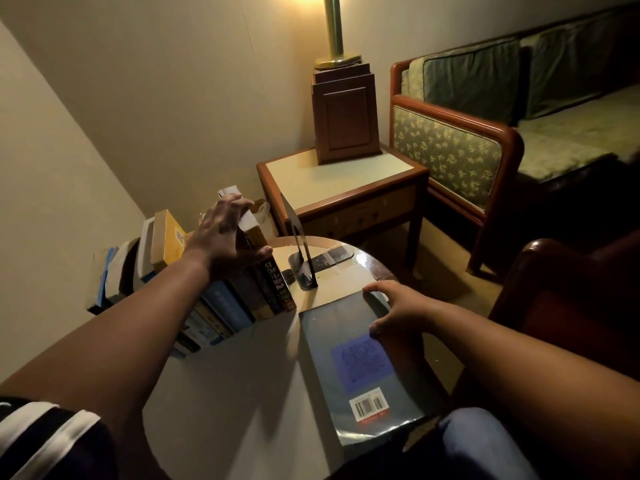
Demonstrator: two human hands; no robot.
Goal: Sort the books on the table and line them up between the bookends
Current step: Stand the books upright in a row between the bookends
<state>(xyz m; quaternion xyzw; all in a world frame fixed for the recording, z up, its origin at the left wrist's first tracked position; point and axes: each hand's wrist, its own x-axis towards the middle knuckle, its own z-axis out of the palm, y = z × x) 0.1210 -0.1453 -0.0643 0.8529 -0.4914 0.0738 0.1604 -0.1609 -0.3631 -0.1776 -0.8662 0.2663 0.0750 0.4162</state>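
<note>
The work surface is a round tabletop point(221, 393), pale on top with a dark wood rim.

1. The left hand point(225, 237) grips the top of the end book point(247, 220), with fingers curled over its upper edge and the thumb against its near side. This book stands at the right end of the row of books point(239, 303), which runs under the left forearm with the spines facing the person.
2. Further books point(166, 240) lean to the left of the left hand, at the far edge of the tabletop.
3. The right hand point(398, 313) holds the far right corner of the flat book point(349, 362), fingers curled round its edge. This book lies back cover up (barcode and blue square visible) on the near right of the tabletop.
4. A black metal bookend point(301, 261) stands upright between the two hands and slightly beyond them, clear of the row.

Room: a side table point(346, 199) stands beyond the hands and carries a lamp point(343, 116) with a wooden base. A green patterned sofa point(450, 150) lies beyond the right hand. A dark red armchair point(554, 271) is just to the right of the right forearm. The walls are plain cream.
</note>
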